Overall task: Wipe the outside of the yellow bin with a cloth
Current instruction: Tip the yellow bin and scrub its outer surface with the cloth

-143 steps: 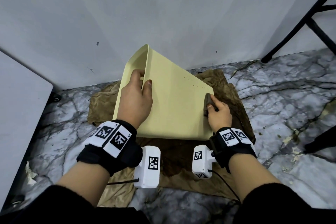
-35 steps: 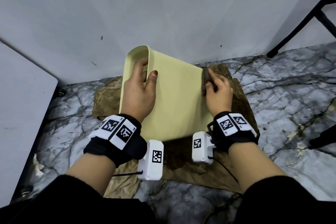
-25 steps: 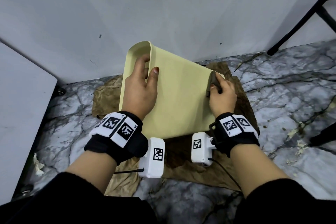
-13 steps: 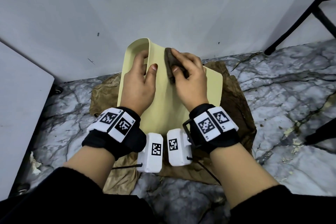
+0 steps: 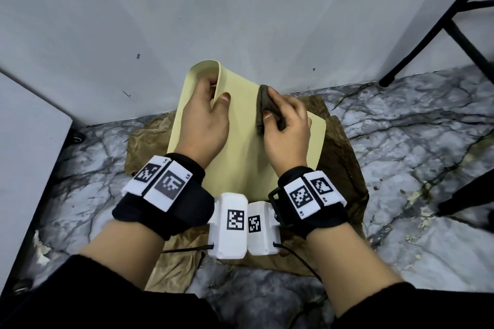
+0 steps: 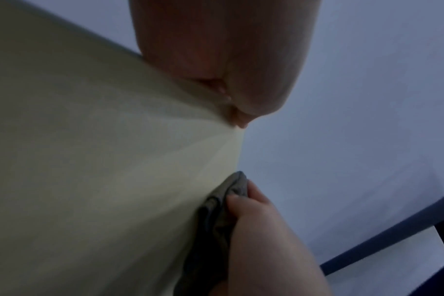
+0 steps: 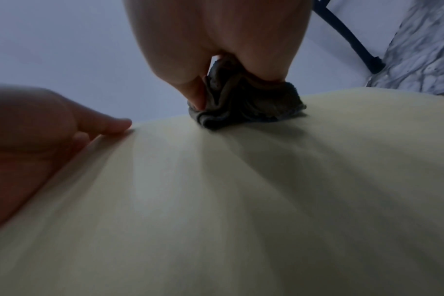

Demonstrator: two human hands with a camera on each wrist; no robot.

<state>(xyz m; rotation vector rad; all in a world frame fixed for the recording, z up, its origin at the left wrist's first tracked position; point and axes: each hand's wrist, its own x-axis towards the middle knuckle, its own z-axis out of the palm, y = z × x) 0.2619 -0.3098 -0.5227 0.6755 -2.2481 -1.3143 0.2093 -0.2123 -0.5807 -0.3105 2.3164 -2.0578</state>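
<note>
The pale yellow bin (image 5: 246, 152) lies tilted on its side on brown paper, its mouth toward the wall. My left hand (image 5: 207, 115) grips the bin's rim, fingers hooked inside and thumb on the outer wall (image 7: 216, 200). My right hand (image 5: 283, 125) holds a bunched dark cloth (image 5: 263, 104) and presses it on the bin's upper outer side near the far edge. The cloth (image 7: 243, 106) shows crumpled under my fingers in the right wrist view. In the left wrist view the cloth (image 6: 216, 220) sits against the yellow wall (image 6: 89, 180).
Crumpled brown paper (image 5: 344, 168) covers the marble floor (image 5: 414, 141) under the bin. A grey wall (image 5: 240, 21) rises right behind it. A white panel (image 5: 26, 155) stands at the left. Black metal legs (image 5: 438, 27) stand at the right.
My right hand carried the cloth from the bin's right edge to its upper middle, then drew it slightly right and down. The left hand kept its hold on the rim.
</note>
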